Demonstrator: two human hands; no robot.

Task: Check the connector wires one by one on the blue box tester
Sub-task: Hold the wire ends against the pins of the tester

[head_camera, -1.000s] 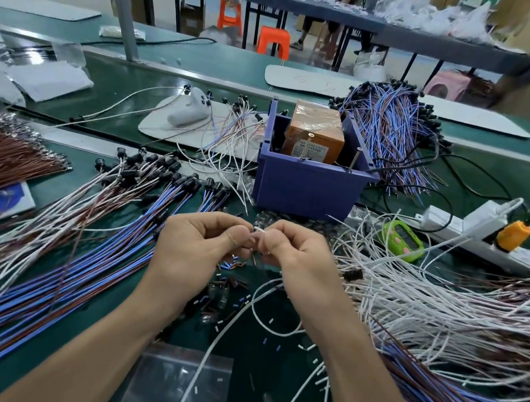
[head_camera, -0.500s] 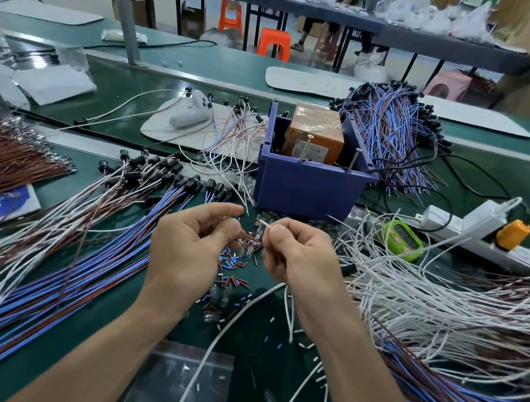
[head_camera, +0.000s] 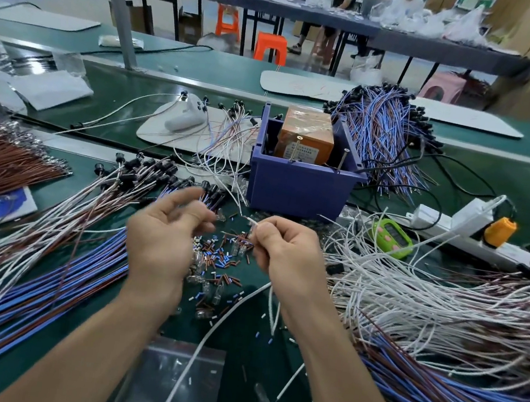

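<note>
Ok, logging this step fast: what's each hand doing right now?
Left hand: open, fingers loosely curled, holding nothing visible; it is motion-blurred.
Right hand: closed, pinching the end of a white wire.

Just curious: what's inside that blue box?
Inside the blue box sits an orange block wrapped in clear tape, with two metal pins at the front rim. Whatever lies beneath the block is hidden.
</note>
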